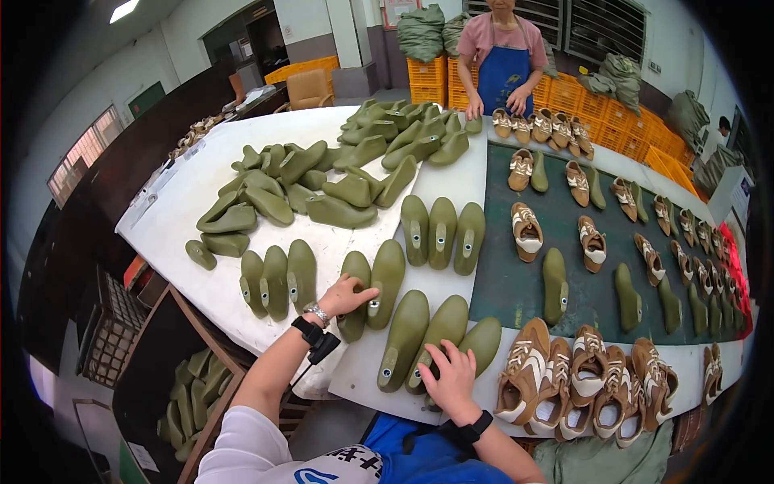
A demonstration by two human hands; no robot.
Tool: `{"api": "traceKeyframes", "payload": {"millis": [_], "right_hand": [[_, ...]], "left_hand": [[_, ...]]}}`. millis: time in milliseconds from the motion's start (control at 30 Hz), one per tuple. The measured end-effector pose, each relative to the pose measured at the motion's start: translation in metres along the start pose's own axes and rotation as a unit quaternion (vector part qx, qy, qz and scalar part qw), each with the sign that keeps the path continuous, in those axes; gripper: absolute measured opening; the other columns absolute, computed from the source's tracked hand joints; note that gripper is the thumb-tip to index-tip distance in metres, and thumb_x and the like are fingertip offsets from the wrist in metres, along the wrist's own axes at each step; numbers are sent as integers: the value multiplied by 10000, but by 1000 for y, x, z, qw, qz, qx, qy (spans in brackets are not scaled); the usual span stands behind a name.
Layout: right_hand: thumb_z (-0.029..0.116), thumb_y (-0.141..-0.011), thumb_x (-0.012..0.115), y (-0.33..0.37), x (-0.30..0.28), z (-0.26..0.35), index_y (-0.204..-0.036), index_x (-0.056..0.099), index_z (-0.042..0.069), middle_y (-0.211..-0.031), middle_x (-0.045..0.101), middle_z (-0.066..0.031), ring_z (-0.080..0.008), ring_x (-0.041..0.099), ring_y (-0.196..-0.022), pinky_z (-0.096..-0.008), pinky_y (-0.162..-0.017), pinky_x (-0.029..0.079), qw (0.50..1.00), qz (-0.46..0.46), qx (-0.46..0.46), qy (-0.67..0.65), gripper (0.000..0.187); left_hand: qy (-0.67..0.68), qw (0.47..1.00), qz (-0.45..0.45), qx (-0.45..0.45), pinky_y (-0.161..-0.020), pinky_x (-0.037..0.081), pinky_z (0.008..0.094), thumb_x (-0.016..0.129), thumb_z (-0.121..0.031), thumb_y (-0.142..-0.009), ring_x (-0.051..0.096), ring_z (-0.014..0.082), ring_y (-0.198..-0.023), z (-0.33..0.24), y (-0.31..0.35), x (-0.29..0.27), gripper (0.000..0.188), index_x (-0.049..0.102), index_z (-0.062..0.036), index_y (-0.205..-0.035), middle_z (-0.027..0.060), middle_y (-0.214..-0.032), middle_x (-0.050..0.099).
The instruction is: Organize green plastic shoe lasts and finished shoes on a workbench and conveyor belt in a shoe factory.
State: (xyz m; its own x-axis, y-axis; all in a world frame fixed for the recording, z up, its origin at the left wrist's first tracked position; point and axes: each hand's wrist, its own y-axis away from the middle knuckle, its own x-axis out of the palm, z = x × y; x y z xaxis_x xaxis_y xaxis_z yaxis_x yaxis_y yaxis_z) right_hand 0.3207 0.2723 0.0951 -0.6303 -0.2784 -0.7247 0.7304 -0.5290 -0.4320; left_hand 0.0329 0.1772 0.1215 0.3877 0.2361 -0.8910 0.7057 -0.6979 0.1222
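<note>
Green shoe lasts stand in short rows on the white table (322, 359) before me. My left hand (345, 298) is closed over the lower part of one last (355, 264), its thumb toward the neighbouring last (389, 274). Close to the table's front edge, my right hand (448, 381) has its fingers bent over the heel end of the middle last (449, 319) in a row of three. A last (405, 327) stands to its left, and another (484, 343), partly covered by my fingers, to its right. Both palms are hidden from view.
A heap of lasts (347, 202) covers the far left. Brown-and-white sneakers (524, 367) line the right front edge; more alternate with lasts on a green mat (516, 282). A person in a blue apron (504, 77) stands across. A bin of lasts (193, 395) is at lower left.
</note>
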Motion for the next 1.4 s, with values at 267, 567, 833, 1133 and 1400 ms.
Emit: {"api": "traceKeyframes", "payload": {"millis": [267,567,833,1133,1400], "right_hand": [[289,-729,687,-6,-1,3,-1091,618,159,-1131,545,-111,-281,521,-995,-522,-970,314,999,35,0,-4,390],[250,-744,697,-16,-12,20,-1079,606,96,-1114,567,-145,-311,546,-975,-475,-911,394,999,41,-8,30,381],[267,-750,686,-12,-3,15,-1114,599,121,-1186,527,-137,-310,508,-1045,-524,-968,326,998,49,26,2,401],[256,-683,726,-14,7,4,-1026,625,110,-1099,542,-109,-273,538,-926,-519,-953,317,999,33,28,-20,386],[240,-693,722,-18,7,2,-1032,623,101,-1102,542,-112,-270,542,-932,-518,-957,314,999,33,20,-24,379]], "left_hand": [[-81,983,-147,68,-911,435,408,593,-219,-779,544,373,-1042,85,-104,-36,436,529,-17,-1160,210,-1115,584],[-286,932,-223,20,-947,381,495,554,-71,-724,377,304,-1233,114,-226,-70,511,482,-99,-1229,92,-1308,438],[-344,932,95,-66,-818,511,376,797,-475,-528,642,282,-899,111,-233,-103,605,691,-50,-945,148,-976,666],[-217,946,222,-96,-776,489,350,625,-633,-643,642,267,-842,58,-169,-86,675,688,-17,-909,122,-877,684],[-238,941,225,-88,-680,502,389,600,-483,-739,642,281,-709,63,-122,-94,484,673,-11,-818,125,-752,671]]}}
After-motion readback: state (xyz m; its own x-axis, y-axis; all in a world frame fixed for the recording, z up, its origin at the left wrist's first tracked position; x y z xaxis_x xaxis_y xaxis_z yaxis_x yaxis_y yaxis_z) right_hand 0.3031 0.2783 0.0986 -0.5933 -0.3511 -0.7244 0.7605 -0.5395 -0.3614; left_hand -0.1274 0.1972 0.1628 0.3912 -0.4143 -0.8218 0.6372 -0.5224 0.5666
